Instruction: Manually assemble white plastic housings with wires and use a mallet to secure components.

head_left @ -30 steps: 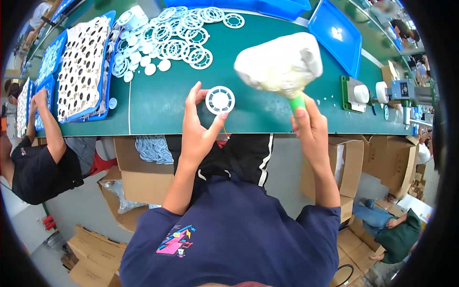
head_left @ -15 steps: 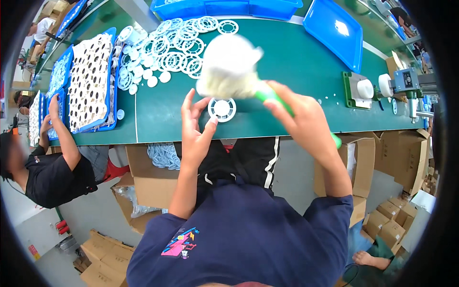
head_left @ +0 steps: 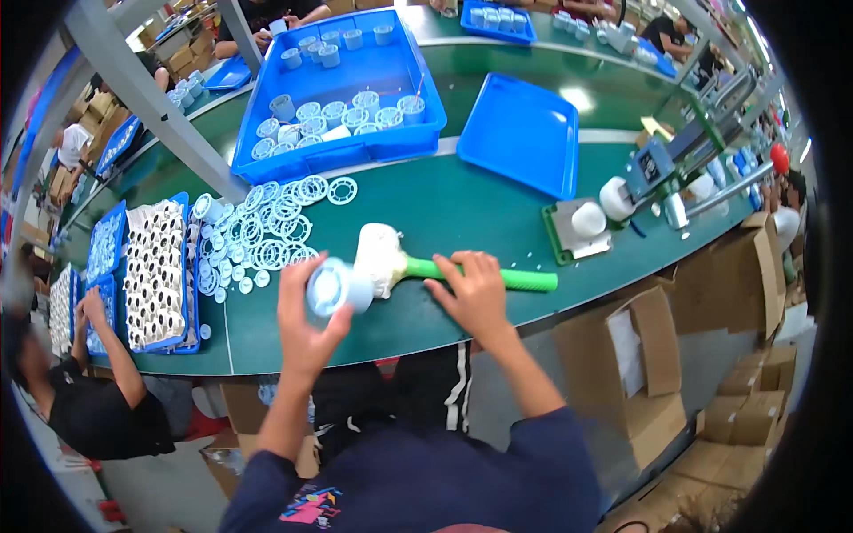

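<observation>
My left hand (head_left: 304, 330) is closed round a light blue round plastic cup-shaped part (head_left: 341, 286), raised above the near side of the table and blurred, its ribbed end facing up. Just right of it a mallet with a worn white head (head_left: 378, 258) and a green handle (head_left: 531, 281) lies on the green table. My right hand (head_left: 477, 295) has its fingers and thumb about the middle of that handle. Loose light blue rings (head_left: 342, 190) and small discs (head_left: 261, 278) lie in a heap beyond my left hand.
A large blue bin (head_left: 338, 158) holding similar parts stands at the back, with a flat blue tray (head_left: 520, 133) beside it. A lever press (head_left: 653, 169) is at the right. Egg-carton trays (head_left: 155, 275) stand at the left near a co-worker (head_left: 107, 391). Cardboard boxes (head_left: 622, 373) sit below the edge.
The mallet has come down from mid-air onto the table. My left hand has lifted the light blue part off the table. The view has tilted up, showing more of the back.
</observation>
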### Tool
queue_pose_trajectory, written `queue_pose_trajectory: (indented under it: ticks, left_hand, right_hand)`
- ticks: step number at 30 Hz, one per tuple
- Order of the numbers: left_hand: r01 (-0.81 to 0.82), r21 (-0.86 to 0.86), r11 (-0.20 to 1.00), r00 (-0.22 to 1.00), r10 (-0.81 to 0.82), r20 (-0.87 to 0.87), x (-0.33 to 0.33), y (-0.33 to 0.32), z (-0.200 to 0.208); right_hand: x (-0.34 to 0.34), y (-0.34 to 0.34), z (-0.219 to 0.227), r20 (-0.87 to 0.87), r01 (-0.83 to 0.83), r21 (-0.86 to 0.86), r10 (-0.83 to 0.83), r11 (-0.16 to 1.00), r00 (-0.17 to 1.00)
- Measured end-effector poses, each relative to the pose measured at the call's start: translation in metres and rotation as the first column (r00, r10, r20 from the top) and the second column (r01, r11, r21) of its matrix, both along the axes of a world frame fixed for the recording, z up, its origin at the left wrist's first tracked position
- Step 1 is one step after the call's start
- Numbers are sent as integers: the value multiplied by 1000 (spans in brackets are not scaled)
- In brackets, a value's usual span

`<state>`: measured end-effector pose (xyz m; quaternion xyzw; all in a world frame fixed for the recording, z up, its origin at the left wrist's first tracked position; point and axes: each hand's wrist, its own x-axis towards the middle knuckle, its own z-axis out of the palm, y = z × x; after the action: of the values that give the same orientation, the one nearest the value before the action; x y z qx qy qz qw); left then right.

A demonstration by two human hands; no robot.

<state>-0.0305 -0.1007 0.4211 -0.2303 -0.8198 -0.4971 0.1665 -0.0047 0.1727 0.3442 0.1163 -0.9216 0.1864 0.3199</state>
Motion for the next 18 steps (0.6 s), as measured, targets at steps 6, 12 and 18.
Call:
queue_pose_trajectory:
  ticks: [6, 12, 18]
  left_hand:
    - [319, -138, 938, 902, -345, -262, -142, 193, 9]
    - [152, -496, 855, 971, -222, -85, -238, 251, -60]
    - [284, -212, 935, 913, -331, -239, -211, 222, -5]
  right_hand:
    - [0, 0, -9, 63, 73, -10, -72, 997, 995]
    - [-11, -12, -4, 24, 9, -55, -8, 998, 1000]
    - [-3, 3, -10, 37, 67, -105, -64, 992, 997]
